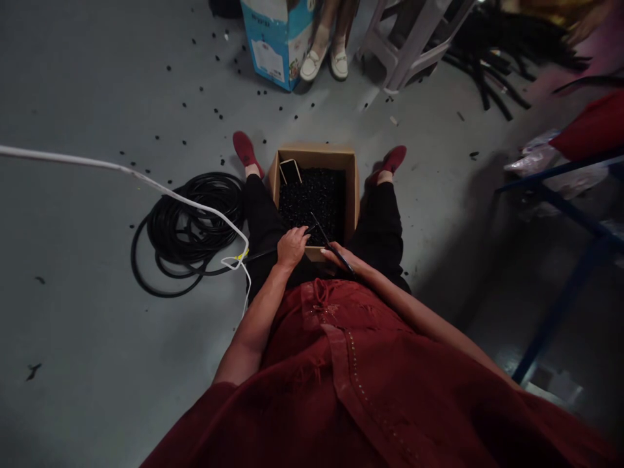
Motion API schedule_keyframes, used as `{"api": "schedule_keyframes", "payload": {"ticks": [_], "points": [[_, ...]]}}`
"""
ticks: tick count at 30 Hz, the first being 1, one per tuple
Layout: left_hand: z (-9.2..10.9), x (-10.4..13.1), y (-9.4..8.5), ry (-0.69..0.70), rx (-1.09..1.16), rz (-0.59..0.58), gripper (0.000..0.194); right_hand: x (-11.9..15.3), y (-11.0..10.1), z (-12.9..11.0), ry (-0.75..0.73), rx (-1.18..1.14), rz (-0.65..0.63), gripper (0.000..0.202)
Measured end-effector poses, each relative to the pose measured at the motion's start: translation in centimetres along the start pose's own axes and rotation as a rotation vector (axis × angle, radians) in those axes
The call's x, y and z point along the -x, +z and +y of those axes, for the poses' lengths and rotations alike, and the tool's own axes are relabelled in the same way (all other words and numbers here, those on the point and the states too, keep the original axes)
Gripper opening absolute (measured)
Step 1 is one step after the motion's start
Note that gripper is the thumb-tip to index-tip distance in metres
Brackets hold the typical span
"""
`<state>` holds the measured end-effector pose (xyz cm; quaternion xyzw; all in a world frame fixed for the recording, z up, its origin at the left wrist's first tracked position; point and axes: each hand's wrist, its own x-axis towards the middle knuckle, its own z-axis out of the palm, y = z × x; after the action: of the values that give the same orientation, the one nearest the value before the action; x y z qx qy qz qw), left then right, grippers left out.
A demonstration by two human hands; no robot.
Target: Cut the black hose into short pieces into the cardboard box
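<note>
Left hand (pixel 291 247): grasping black tube (pixel 266 253), end over open carton (pixel 351 195). Right hand (pixel 351 259): gripping scissors (pixel 320 227). Handling note: tube best held steady, square to blades, fingertips clear.

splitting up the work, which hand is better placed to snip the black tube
Right, I'd judge: the right hand holds what look like dark scissors, blades close to the black tube, which the left hand already grips near its end.

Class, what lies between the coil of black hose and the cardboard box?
In the head view, the person's left leg in black trousers lies between the coil and the box, with a white cord beside the thigh.
</note>
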<state>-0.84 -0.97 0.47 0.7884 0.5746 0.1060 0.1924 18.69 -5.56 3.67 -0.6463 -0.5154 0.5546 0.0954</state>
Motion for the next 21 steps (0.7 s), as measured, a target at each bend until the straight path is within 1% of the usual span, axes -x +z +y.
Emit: {"api": "schedule_keyframes", "payload": {"ticks": [6, 12, 18, 21], "points": [[-0.2, 0.0, 0.2, 0.021, 0.013, -0.022, 0.033, 0.0, -0.1, 0.0, -0.015, 0.006, -0.032, 0.045], [-0.4, -0.1, 0.4, 0.062, 0.011, -0.027, 0.032, -0.5, 0.3, 1.0, -0.012, -0.053, 0.002, 0.044], [-0.6, -0.2, 0.5, 0.06, 0.014, -0.056, 0.033, -0.8, 0.3, 1.7, -0.064, -0.147, -0.053, 0.04], [-0.6, -0.2, 0.5, 0.06, 0.013, -0.064, 0.033, -0.8, 0.1, 1.6, -0.085, -0.145, -0.075, 0.039]]}}
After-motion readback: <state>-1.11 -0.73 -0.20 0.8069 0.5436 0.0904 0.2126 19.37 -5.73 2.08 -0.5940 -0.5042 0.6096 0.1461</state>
